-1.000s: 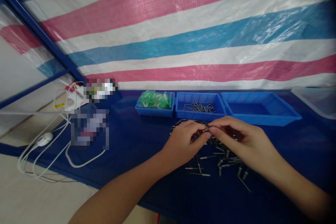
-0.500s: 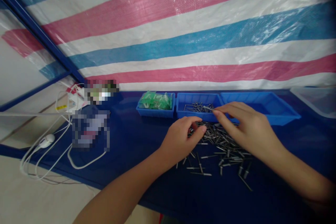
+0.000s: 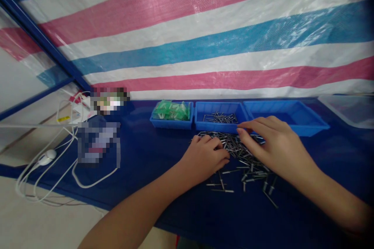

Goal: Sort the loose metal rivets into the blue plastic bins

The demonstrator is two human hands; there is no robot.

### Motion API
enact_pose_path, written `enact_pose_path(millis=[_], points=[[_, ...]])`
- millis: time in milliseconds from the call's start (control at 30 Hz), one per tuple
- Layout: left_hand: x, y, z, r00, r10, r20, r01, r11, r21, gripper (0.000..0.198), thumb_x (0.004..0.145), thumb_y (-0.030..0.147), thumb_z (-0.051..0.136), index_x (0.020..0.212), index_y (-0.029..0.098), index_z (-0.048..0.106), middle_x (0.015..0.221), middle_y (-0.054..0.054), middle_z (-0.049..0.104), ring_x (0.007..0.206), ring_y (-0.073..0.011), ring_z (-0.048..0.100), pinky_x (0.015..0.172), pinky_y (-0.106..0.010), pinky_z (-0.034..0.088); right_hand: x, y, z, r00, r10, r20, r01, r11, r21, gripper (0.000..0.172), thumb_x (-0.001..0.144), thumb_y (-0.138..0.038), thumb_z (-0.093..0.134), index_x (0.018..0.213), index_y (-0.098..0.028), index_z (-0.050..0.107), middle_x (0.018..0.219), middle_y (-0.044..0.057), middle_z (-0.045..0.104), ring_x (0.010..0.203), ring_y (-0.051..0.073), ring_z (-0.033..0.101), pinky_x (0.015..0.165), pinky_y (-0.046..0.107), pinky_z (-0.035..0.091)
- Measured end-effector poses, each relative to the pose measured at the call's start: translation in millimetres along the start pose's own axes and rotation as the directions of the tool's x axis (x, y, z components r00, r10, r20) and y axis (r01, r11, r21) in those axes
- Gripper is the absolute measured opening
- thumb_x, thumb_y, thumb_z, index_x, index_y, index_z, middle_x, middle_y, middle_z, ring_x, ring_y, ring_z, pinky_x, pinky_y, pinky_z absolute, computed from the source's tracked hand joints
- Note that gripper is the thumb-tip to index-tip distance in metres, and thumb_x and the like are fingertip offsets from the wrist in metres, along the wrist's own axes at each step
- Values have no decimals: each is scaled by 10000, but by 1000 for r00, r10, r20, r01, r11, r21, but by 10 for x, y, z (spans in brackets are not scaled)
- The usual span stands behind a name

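A heap of small metal rivets lies on the dark blue table, just in front of three blue bins. My left hand rests on the heap's left edge, its fingers curled down and the thumb pressed to the forefinger; what it pinches is hidden. Over the heap's right side my right hand lies with its fingers stretched out, the fingertips close to the front wall of the middle bin. That bin holds several rivets.
The left bin holds green plastic parts. The right bin looks bare inside. A clear tray sits at the far right. White cables and blurred items lie at the left. A striped tarp backs the table.
My hands, joined over the heap a second ago, parted. The right hand reached to the middle bin with a rivet, then came back down to the heap. The left hand lowered onto the heap.
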State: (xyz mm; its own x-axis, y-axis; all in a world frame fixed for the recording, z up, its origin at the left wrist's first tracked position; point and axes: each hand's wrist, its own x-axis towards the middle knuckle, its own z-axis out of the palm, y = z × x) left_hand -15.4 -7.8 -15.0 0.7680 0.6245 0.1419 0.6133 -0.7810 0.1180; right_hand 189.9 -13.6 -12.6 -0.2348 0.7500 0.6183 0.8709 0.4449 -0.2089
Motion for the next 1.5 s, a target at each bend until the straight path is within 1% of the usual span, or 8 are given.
enact_pose_path(millis=[300, 467, 700, 933, 1067, 1167, 1400, 1500], points=[[28, -55, -27, 999, -31, -6, 31, 998, -49, 219, 966, 319, 461, 998, 227, 658, 989, -18, 633, 921, -172, 526, 737, -308, 322, -44, 75, -22, 995, 79, 61, -88, 982, 168, 180, 895, -279, 520, 812, -198, 657, 791, 40, 699, 711, 199, 612, 712, 346, 445], [65, -18, 7, 997, 31, -65, -30, 999, 11, 217, 960, 312, 479, 1089, 287, 652, 1006, -19, 617, 886, -161, 510, 735, -314, 306, -47, 25, -67, 994, 66, 87, -82, 977, 196, 165, 901, -256, 510, 814, -205, 641, 800, 40, 701, 709, 196, 602, 705, 351, 439], [131, 36, 109, 991, 111, -79, -99, 985, 144, 157, 912, 372, 571, 979, 266, 665, 981, -4, 626, 913, -184, 498, 736, -342, 282, -55, -19, -60, 994, 33, 103, -57, 968, 243, 164, 906, -266, 509, 821, -210, 638, 816, 39, 702, 748, 205, 614, 737, 367, 443], [143, 25, 105, 987, 126, -101, -109, 981, 163, 222, 965, 363, 472, 932, 203, 622, 985, -20, 660, 907, -187, 524, 728, -350, 281, -76, -22, -27, 991, 12, 136, -47, 964, 262, 176, 900, -263, 505, 813, -202, 644, 815, 43, 701, 745, 205, 625, 740, 373, 451], [130, 45, 49, 986, 75, -149, -73, 997, 21, 274, 1002, 344, 376, 946, 192, 598, 950, -14, 679, 871, -166, 558, 749, -327, 318, -75, -33, -35, 973, -55, 222, -27, 935, 352, 172, 897, -207, 493, 921, -215, 663, 896, 46, 703, 829, 199, 629, 762, 354, 474], [119, 53, -3, 986, -3, -169, -25, 987, -161, 251, 1000, 326, 388, 943, 184, 587, 971, -18, 691, 871, -146, 586, 798, -307, 353, -65, -52, -58, 959, -90, 268, -35, 903, 429, 188, 903, -198, 476, 885, -217, 663, 902, 54, 697, 854, 192, 627, 763, 341, 489], [99, 41, -11, 960, -168, -226, 58, 902, -428, 145, 935, 322, 515, 960, 208, 600, 914, -5, 688, 860, -151, 614, 809, -286, 416, -71, -36, -51, 924, 120, 362, -317, 771, 552, 249, 885, -422, 550, 976, -223, 670, 835, 32, 706, 666, 165, 624, 553, 275, 486], [101, 43, 13, 932, -272, -239, 112, 844, -525, 165, 897, 344, 569, 971, 204, 615, 899, -11, 680, 815, -151, 618, 779, -277, 448, -78, -61, -41, 917, 145, 373, -358, 714, 602, 262, 869, -442, 574, 934, -213, 683, 806, 30, 706, 678, 168, 635, 575, 273, 500]])
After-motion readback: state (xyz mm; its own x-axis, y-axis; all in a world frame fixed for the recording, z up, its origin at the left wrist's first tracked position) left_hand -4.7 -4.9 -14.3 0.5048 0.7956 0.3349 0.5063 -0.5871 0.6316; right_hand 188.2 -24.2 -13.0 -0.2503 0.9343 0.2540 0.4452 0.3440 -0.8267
